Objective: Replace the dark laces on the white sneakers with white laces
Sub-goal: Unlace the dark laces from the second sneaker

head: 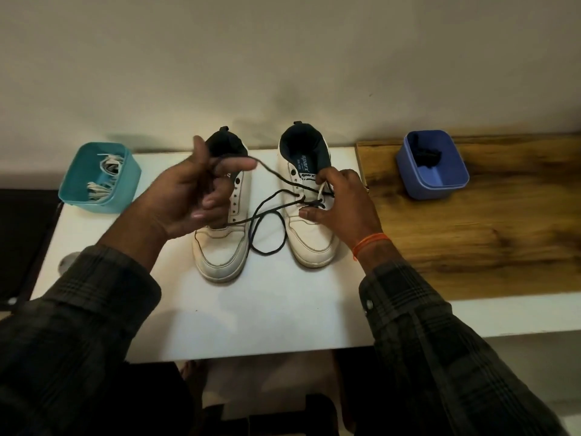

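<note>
The left hand pinches one end of the dark lace, lifted above the left sneaker, whose eyelets sit bare. The right hand rests curled on the right sneaker, fingertips at its laced eyelets. The lace loops between both shoes on the white table. White laces lie in the teal box; a blue box stands on the right.
</note>
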